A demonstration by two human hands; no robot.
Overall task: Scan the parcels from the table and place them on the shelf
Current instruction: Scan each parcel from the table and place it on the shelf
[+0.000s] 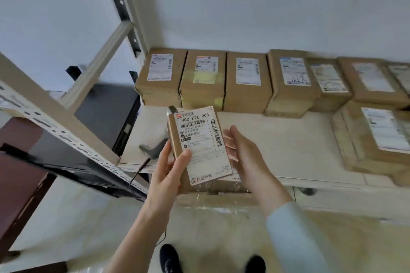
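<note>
The cream metal shelf already carries a row of brown cardboard boxes along the wall, with bare board in front of them. Over its front edge the left hand grips a small, flat brown cardboard parcel with a white printed label by its lower left edge, thumb on the label. It looks light and stiff, easily held by its long edges; the right hand lies open-fingered against its right side.

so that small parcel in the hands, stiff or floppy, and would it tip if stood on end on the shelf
Probably stiff: the small parcel keeps flat faces and straight edges. Likely light, since the left hand grips it at the lower end alone while the right hand looks open beside it. Stood on end on the shelf, it looks thin enough to tip.
</note>
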